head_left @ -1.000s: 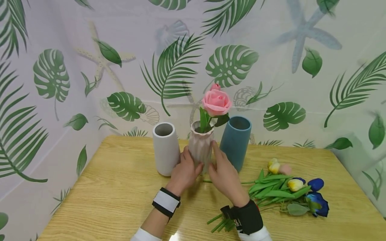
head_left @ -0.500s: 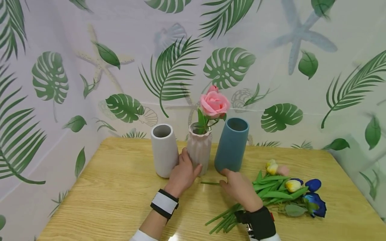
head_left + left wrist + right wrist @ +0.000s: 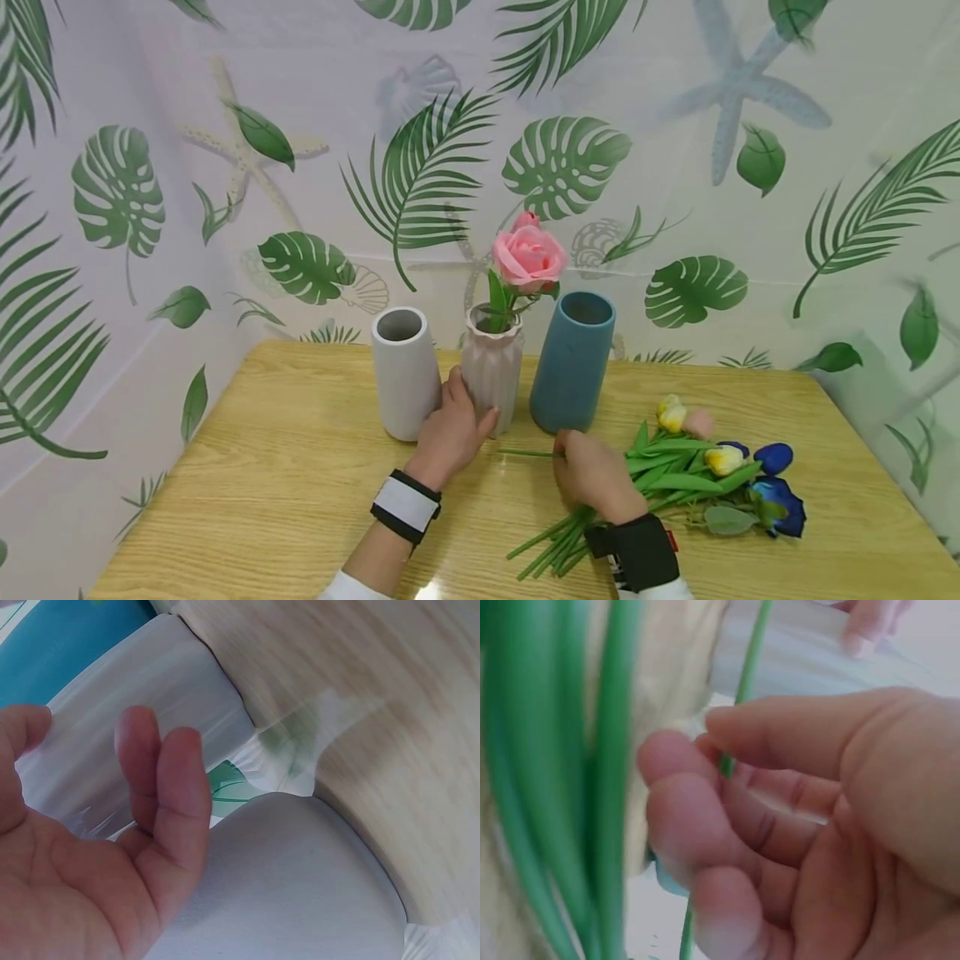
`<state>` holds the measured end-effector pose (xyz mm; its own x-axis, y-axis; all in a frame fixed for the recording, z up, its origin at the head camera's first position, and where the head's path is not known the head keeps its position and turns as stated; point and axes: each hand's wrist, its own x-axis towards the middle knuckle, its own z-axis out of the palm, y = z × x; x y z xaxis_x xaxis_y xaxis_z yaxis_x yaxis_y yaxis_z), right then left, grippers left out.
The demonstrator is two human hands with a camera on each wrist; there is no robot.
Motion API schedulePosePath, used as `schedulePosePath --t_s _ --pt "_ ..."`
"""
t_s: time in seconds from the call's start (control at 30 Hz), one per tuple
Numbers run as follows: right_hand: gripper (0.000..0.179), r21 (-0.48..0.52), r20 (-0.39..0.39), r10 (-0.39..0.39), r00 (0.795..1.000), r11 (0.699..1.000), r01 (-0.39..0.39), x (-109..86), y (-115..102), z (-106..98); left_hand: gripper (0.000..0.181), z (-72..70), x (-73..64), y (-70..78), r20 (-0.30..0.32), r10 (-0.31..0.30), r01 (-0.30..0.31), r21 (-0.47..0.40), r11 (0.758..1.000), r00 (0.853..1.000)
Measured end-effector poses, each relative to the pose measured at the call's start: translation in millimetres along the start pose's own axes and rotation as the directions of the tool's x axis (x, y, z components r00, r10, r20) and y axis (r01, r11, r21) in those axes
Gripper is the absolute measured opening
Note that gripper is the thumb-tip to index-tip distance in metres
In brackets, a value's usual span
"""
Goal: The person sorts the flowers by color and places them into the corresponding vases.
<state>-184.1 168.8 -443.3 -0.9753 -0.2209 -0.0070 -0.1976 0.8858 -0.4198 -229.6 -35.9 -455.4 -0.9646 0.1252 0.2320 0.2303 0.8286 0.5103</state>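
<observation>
A pale pink fluted vase (image 3: 491, 379) stands upright on the table, with a pink rose (image 3: 529, 260) in it. My left hand (image 3: 452, 429) holds this vase low on its left side, thumb in front. My fingers lie between it and the white vase (image 3: 406, 379). To the right stands a blue vase (image 3: 573, 367). My right hand (image 3: 596, 475), just in front of the blue vase, pinches a thin green flower stem (image 3: 751, 656) between thumb and fingers. The stem's end points left toward the pink vase; which bloom it belongs to is hidden.
A pile of artificial flowers (image 3: 678, 482) lies at the right, with yellow-white tulips, blue blooms and a pale pink one. Their cut stems (image 3: 551, 542) reach left under my right wrist. Behind the wooden table (image 3: 247, 500) hangs a leaf-patterned cloth (image 3: 300, 192).
My right hand has left the pink vase, moved down and right, and taken hold of a flower stem. My left hand has stayed at the vase. The view has shifted slightly.
</observation>
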Motion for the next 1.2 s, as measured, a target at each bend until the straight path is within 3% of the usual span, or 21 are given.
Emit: schedulePosePath --t_s 0.1,0.2,0.3,0.4,0.47,0.57,0.63,0.7,0.83,0.9,0.97,1.03,1.13,1.2 --pt "0.01 0.067 -0.059 0.021 0.998 0.998 -0.017 0.4 -3 -2 0.081 -0.4 0.5 0.0 0.0 -0.004 0.004 -0.004 1.0 1.0" --pt "0.025 0.188 -0.122 0.077 0.99 0.981 -0.053 1.5 -6 -2 0.08 -0.6 0.2 0.0 -0.004 -0.001 0.001 -0.001 1.0 1.0" --pt "0.038 0.412 -0.174 0.148 0.974 0.909 -0.065 2.0 -10 1 0.08 -0.3 -0.4 -0.4 -0.016 0.005 -0.005 0.01 1.0 1.0" --pt "0.048 0.649 -0.208 0.232 0.95 0.759 -0.044 3.5 -10 11 0.079 0.1 -1.3 -0.5 -0.026 0.01 -0.009 0.022 1.0 1.0" --pt "0.051 0.787 -0.23 0.293 0.928 0.617 0.0 4.9 -10 19 0.079 0.1 -1.8 -0.3 -0.033 0.013 -0.012 0.025 1.0 0.999" --pt "0.049 0.921 -0.249 0.405 0.88 0.381 0.086 5.9 -14 24 0.08 0.4 -2.3 0.1 -0.039 0.019 -0.018 0.03 0.999 0.999" --pt "0.039 0.966 -0.228 0.477 0.849 0.219 0.137 4.4 -20 23 0.08 0.5 -2.1 0.5 -0.041 0.024 -0.022 0.03 0.999 0.999" --pt "0.026 0.984 -0.176 0.533 0.827 0.084 0.156 2.9 -24 18 0.079 0.4 -1.8 0.9 -0.042 0.025 -0.024 0.029 0.999 0.999" --pt "0.012 0.967 0.016 0.576 0.817 -0.218 0.135 0.1 -29 9 0.079 0.7 -1.0 1.2 -0.046 0.023 -0.022 0.029 0.999 0.999" --pt "0.023 0.931 0.101 0.572 0.814 -0.342 0.125 -0.8 -30 5 0.079 1.0 -0.7 1.1 -0.047 0.02 -0.019 0.027 0.999 0.999" --pt "0.043 0.895 0.157 0.555 0.817 -0.43 0.12 -1.5 -30 3 0.079 1.3 -0.8 1.1 -0.047 0.018 -0.017 0.025 1.0 0.999" --pt "0.056 0.867 0.187 0.54 0.821 -0.484 0.121 -1.7 -29 1 0.079 1.3 -0.9 1.1 -0.046 0.017 -0.016 0.024 1.0 0.999" --pt "0.063 0.852 0.197 0.528 0.826 -0.509 0.122 -1.9 -28 1 0.079 1.2 -1.1 1.2 -0.048 0.019 -0.018 0.026 0.999 0.999" --pt "0.062 0.862 0.192 0.53 0.826 -0.493 0.116 -2.6 -28 1 0.078 1.2 -1.0 1.3 -0.049 0.021 -0.02 0.028 0.999 0.999"
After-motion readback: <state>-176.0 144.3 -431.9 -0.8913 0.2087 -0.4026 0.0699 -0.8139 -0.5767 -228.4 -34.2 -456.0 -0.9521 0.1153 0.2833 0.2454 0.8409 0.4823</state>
